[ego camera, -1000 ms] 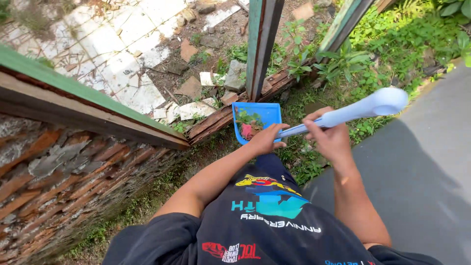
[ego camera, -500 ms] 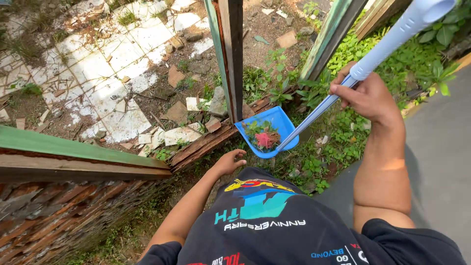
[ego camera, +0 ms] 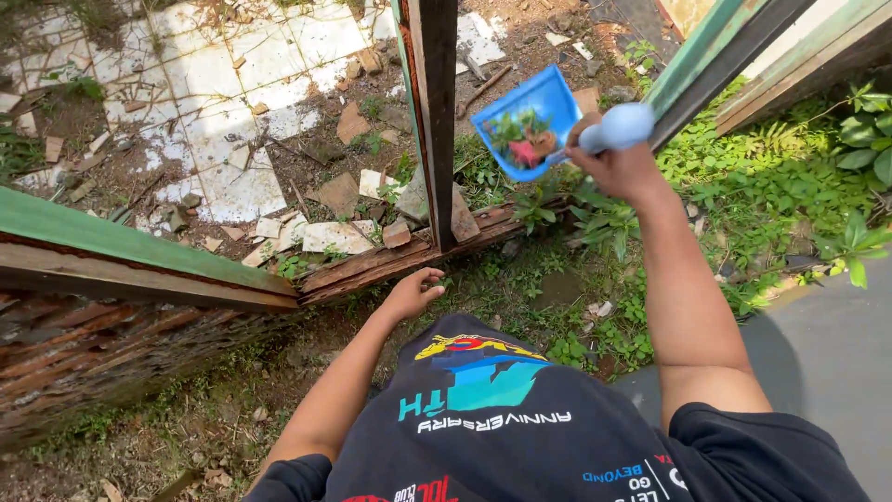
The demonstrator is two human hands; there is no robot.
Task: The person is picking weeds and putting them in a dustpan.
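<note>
Right hand (ego camera: 621,165) closed in a full fist round the pale handle (ego camera: 617,128) of a blue dustpan (ego camera: 522,119), arm stretched up and forward so the pan rides high, level with the dark post (ego camera: 435,121) and just to its right. Pan tipped on one corner with the open lip toward the ground beyond the frame; leaf scraps and a pinkish bit (ego camera: 525,149) sit low in the pocket, kept there by the back wall. Gripped near the pan end, likely for control of the tilt. Left hand (ego camera: 414,293) hangs low, fingers loosely curled, holding nothing; fingertips close to the wooden sill (ego camera: 390,265), contact uncertain, perhaps as a brace. Beyond the sill: broken white tiles (ego camera: 232,139) and rubble on dirt. Weeds (ego camera: 595,223) grow under the raised arm; grey pavement (ego camera: 818,363) at right, brick wall (ego camera: 111,363) lower left.
</note>
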